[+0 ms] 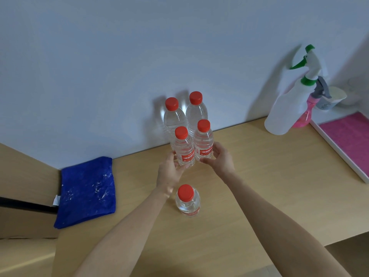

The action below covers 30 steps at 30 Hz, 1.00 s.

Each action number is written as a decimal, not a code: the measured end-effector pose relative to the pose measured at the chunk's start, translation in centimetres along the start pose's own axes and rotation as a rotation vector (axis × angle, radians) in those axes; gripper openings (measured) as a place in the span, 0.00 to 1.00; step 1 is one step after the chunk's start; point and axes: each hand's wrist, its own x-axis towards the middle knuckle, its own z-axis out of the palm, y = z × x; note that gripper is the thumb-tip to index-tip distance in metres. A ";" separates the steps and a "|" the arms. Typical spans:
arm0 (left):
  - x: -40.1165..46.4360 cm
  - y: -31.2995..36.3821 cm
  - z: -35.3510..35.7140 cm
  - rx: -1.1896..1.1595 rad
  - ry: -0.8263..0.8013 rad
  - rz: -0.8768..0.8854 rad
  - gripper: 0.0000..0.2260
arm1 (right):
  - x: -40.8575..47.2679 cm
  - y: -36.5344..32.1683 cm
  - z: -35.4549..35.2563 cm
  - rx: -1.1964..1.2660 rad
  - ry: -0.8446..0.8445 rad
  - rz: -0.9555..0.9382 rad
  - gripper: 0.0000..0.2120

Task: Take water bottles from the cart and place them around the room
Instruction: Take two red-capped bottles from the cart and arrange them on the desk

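Several clear water bottles with red caps stand on a wooden desk (259,176) near the wall. Two taller ones (175,116) (196,110) stand at the back. In front of them stand two smaller ones with red labels. My left hand (169,172) grips the front left bottle (184,148) low on its side. My right hand (221,158) curls round the base of the front right bottle (203,142). A fifth bottle (187,200) stands alone nearer to me, between my forearms.
A folded blue cloth (85,192) lies at the desk's left end. At the back right stand a white spray bottle (289,108) with a green trigger and a pink one (303,114). A white tray with a pink mat (347,140) lies at the right edge.
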 end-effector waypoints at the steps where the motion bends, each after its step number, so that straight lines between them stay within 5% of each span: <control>1: 0.0 0.0 0.0 0.002 -0.004 0.004 0.22 | 0.0 0.0 -0.1 0.003 -0.006 0.002 0.28; 12: -0.1 0.0 -0.1 0.003 -0.031 0.012 0.19 | 0.9 -1.5 -2.1 0.036 -0.237 -0.033 0.28; 30: -0.2 0.1 -0.9 0.049 -0.146 -0.008 0.23 | 0.0 -1.6 -2.0 -0.037 -0.261 -0.081 0.35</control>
